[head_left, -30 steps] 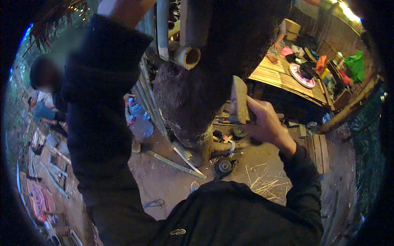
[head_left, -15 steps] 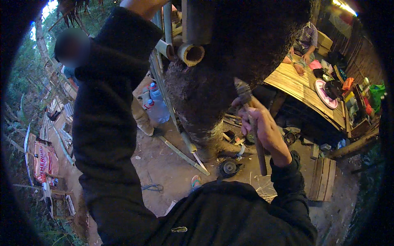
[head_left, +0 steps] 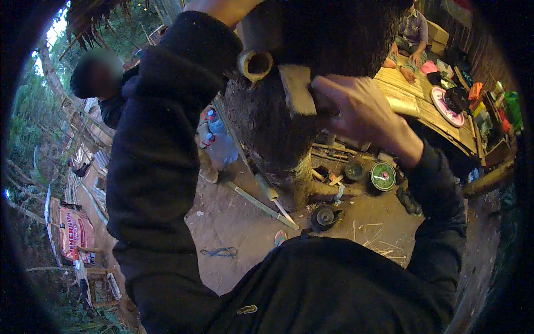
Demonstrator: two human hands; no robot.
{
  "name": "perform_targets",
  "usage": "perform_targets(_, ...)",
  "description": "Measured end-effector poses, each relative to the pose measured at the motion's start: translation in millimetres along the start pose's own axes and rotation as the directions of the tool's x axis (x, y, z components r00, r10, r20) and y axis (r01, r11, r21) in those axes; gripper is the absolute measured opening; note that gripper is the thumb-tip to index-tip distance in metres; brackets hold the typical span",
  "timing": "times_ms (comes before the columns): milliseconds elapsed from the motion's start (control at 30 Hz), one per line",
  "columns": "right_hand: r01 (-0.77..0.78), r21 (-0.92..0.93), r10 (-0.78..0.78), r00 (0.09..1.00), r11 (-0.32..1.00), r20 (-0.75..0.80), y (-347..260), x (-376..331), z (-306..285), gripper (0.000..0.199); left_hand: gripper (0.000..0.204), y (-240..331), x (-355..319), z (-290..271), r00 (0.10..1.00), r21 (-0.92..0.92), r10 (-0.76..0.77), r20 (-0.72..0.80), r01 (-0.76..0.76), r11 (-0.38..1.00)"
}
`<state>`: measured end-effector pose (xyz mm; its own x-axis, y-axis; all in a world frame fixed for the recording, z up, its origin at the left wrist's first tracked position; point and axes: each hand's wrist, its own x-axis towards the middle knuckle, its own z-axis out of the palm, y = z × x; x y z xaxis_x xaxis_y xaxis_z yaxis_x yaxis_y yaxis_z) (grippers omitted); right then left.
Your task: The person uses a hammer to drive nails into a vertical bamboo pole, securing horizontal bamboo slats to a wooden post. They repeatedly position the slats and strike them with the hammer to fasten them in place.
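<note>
Flat tool (head_left: 297, 92), oblong, tan, is gripped by right hand (head_left: 364, 108); left hand's (head_left: 225, 8) grip unclear.

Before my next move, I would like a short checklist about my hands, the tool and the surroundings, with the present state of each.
1. Right hand gripping the flat tool: ok, closed on it.
2. Left hand and its hold: cannot tell, cut off at the top edge.
3. Bamboo tube end visible: ok, left of the flat tool.
4. Space beside the left sleeve: not ok, another person appears close.
5. Ground by the foot: not ok, black kettle nearby.
</note>
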<state>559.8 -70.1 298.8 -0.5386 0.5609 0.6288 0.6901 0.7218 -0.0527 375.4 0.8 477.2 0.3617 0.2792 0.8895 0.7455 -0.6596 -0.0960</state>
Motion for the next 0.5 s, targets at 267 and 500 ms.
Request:
perform_targets(267, -0.003, -0.010, 0.002, 0.992, 1.000, -0.126, 19, 29, 14, 0.023, 0.105, 5, -1, 11, 1.000, 0.117, 0.023, -0.007, -0.022, 0.993)
perform_targets(500, -0.040, -0.044, 0.035, 0.994, 0.998, -0.108, 18, 35, 12, 0.015, 0.106, 2, 2, 6, 0.995, 0.056, -0.016, 0.099, 0.010, 0.998)
